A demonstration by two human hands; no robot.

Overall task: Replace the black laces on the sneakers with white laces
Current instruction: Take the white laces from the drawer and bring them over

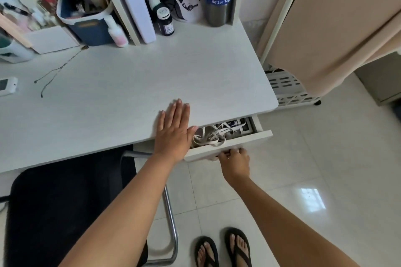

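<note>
Two bare forearms reach forward from the bottom of the head view. The left hand (pixel 173 131) lies flat on the front edge of the white desk (pixel 134 84), fingers straight and together, thumb spread toward the drawer opening, grasping nothing. The right hand (pixel 234 161) sits lower, wrist bent, fingers curled under the front panel of the partly open drawer (pixel 230 145), gripping it. Inside the drawer, a tangle of white laces (pixel 211 136) lies just beside the left thumb, untouched by either hand. A black chair (pixel 65 212) stands under the desk
</note>
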